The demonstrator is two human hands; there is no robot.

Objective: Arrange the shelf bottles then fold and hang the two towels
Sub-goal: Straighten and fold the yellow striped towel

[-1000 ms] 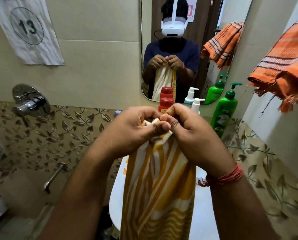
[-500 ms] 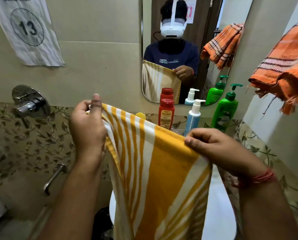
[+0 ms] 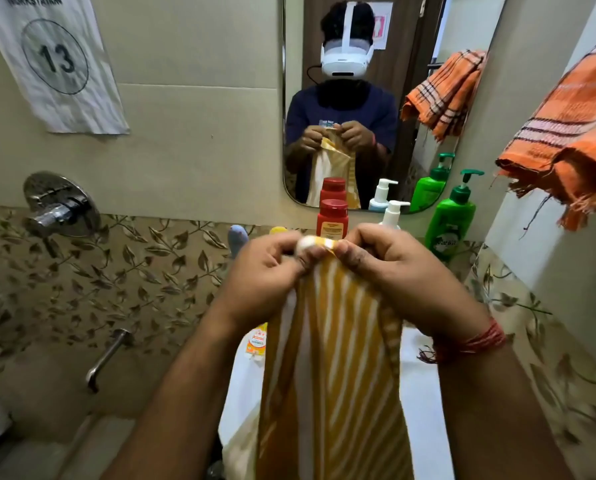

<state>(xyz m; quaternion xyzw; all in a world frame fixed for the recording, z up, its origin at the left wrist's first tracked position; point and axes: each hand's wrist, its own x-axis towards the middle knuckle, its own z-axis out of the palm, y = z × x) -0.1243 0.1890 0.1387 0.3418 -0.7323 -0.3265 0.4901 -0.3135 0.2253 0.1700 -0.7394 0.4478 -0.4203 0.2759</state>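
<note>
Both forearms reach forward and up from the bottom of the view, converging in the middle. The left hand [image 3: 265, 275] and right hand [image 3: 390, 268] meet knuckle to knuckle, fingers [image 3: 310, 259] curled, each pinching the gathered top edge of the yellow striped towel [image 3: 331, 375]. A red thread band [image 3: 476, 341] circles the right wrist.

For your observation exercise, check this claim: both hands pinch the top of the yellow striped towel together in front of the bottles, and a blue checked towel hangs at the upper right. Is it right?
One detail is wrong. The head view shows the hanging towel is orange, not blue. The rest stands: the left hand and right hand pinch the top of the yellow striped towel together in front of the bottles.
</note>
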